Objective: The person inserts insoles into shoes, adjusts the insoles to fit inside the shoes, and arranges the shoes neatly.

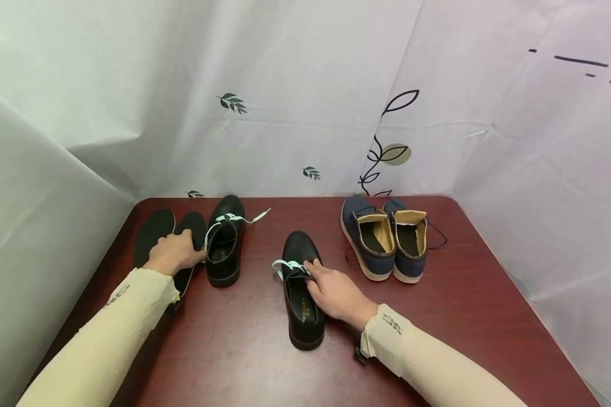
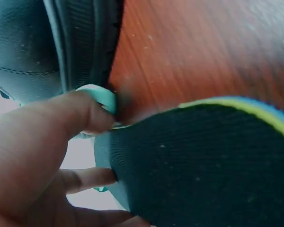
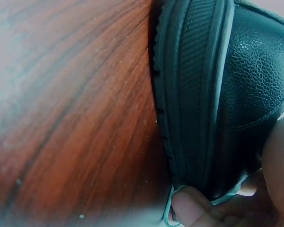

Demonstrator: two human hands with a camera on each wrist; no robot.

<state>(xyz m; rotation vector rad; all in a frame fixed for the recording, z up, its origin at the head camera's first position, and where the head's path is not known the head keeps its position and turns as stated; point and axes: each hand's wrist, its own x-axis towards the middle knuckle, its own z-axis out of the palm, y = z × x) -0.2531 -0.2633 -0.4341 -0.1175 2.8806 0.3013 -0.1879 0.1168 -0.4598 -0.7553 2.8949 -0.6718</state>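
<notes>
At the left of the table in the head view, my left hand (image 1: 175,251) grips a dark insole (image 1: 193,221) across its width. The left wrist view shows the thumb (image 2: 92,111) at one edge of this insole (image 2: 203,156), which has a yellow and blue rim, and fingers on the other side. A second insole (image 1: 154,233) lies beside it. In the middle, my right hand (image 1: 338,294) holds a black lace-up shoe (image 1: 300,246) by its right side, fingers at the pale lace (image 1: 287,263). Its black sole (image 3: 189,94) fills the middle of the right wrist view.
Another black shoe (image 1: 230,209) with a loose pale lace stands right beside the left hand. A pair of navy shoes (image 1: 374,263) with tan lining stands at the back right of the red-brown table (image 1: 224,350). White patterned sheeting (image 1: 295,85) hangs behind and along both sides.
</notes>
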